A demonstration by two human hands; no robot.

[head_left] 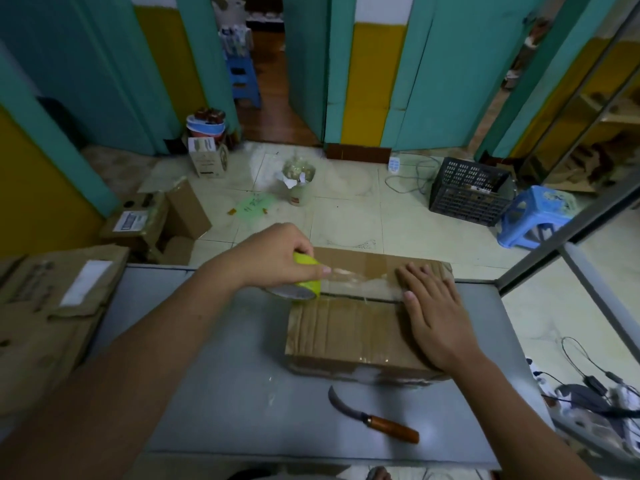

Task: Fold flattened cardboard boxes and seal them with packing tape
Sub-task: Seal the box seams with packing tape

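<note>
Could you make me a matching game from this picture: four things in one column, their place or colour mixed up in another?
1 tape roll
2 knife
3 stool
4 crate

A black, on the floor
B gripped by the left hand
C blue, on the floor
D lying on the table

Pairs: 1-B, 2-D, 3-C, 4-A

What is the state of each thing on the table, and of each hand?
cardboard box: flaps closed
tape roll: strip pulled out over the seam
left hand: grips the tape roll
right hand: flat, presses the tape end down
knife: lies on the table, untouched
</note>
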